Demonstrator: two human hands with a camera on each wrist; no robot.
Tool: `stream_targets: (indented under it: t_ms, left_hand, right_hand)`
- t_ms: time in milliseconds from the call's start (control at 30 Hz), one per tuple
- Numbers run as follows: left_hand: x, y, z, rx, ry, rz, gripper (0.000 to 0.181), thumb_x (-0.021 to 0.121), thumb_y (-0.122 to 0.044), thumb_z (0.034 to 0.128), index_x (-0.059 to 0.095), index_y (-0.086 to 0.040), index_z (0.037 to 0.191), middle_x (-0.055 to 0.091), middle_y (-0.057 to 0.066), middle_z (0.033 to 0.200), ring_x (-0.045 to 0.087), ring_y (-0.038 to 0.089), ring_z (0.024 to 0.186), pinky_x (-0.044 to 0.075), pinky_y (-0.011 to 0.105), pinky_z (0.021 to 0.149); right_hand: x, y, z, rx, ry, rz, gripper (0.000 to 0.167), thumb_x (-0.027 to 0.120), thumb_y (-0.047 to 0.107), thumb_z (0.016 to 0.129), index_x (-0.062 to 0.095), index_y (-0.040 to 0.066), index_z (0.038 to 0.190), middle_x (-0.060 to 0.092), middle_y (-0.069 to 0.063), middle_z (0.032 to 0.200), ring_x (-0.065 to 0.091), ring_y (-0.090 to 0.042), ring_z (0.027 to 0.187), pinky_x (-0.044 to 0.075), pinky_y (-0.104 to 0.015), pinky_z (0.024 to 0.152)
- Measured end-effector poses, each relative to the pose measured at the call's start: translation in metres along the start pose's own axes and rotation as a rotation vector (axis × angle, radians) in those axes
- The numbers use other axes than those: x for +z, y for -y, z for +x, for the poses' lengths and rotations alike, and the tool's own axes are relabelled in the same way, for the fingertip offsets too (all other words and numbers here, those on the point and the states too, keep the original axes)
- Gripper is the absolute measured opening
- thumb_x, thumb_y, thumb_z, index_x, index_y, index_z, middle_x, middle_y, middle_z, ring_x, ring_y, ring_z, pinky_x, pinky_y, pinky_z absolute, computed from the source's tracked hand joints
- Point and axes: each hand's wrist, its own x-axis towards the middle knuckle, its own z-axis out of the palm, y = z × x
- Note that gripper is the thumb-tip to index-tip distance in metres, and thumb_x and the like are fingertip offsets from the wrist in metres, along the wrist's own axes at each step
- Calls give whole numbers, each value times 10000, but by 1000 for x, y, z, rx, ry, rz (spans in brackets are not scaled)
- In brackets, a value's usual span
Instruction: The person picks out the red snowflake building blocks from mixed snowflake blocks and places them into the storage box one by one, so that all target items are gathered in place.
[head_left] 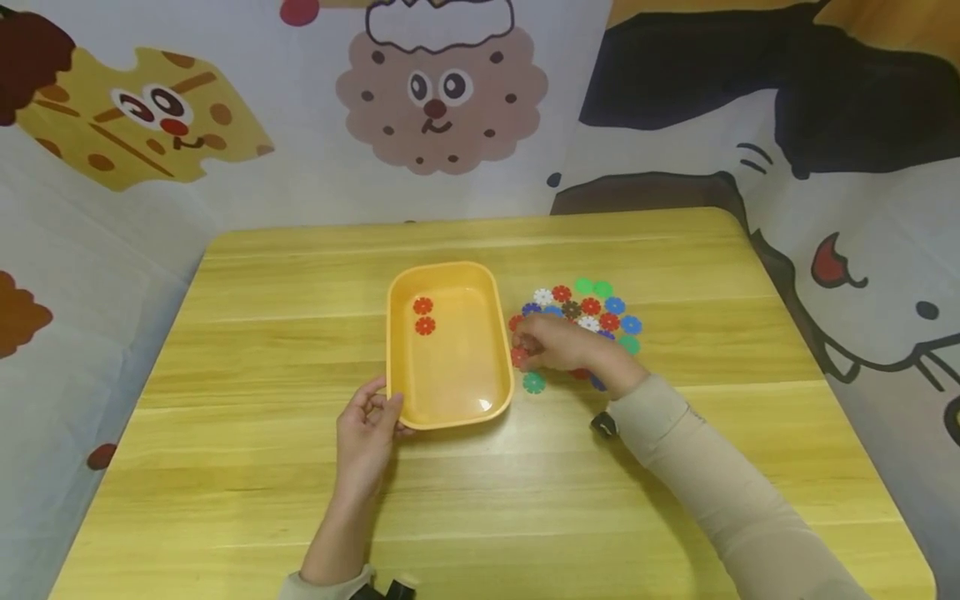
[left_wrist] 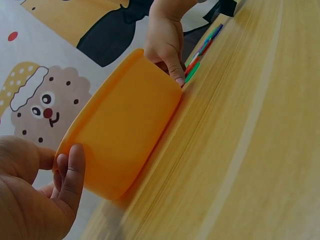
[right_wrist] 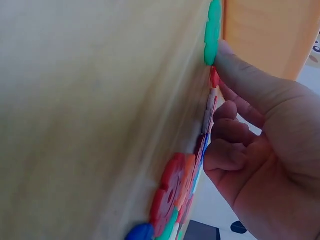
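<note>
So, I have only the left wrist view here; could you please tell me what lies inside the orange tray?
Observer: Two red flower-shaped discs lie in the left half of the orange tray.
Operator: Thank you; does the cluster of discs include a brown one?
Observer: Yes, the head view shows a brown disc just beyond the right hand.
Operator: And what lies at the cluster's far edge?
Observer: Two light green discs, side by side.
</note>
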Motion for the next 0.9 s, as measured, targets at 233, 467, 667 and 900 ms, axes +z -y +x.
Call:
stream_targets:
  t_ms: [233,467,667,900]
  left_hand:
    - [0,2,0,5,-3,5,343,600,15,994,539,23,1332,525,93,922,613,115,635,617,287,620]
    - [0,3,1,9,3,-4,337,598,18,995,541,38,1326,529,95,917,625,118,642,618,285,621]
    - [0,2,1,-1,-6,-10,343,608,7,993,534,40,1326,529,84,922,608,108,635,615,276,621]
    - [1,0,1,0,-12,-11,360,614,-5,993,517,50,1336,514,67,917,590,95,629,610,265,623]
  right_hand:
    - [2,2,-2,8,-17,41,260,805,106,864,634,58,1054,654,-33,990,626,-207,923,566,-340,840]
    - [3,-2,-3,-19,-35,2,383,845,140,822,670,54,1153,703,-73,1078,662,-233,944,583,-369,848]
    - [2,-3,-5,-58,-50,-10,290,838,132,829,718,44,1078,727,-36,964,672,-153,828,587,-301,767]
    - [-2,-4,-7,-37,-119,28,237,825,204,860,743,59,1028,702,38,834,611,-106,680,557,-274,626]
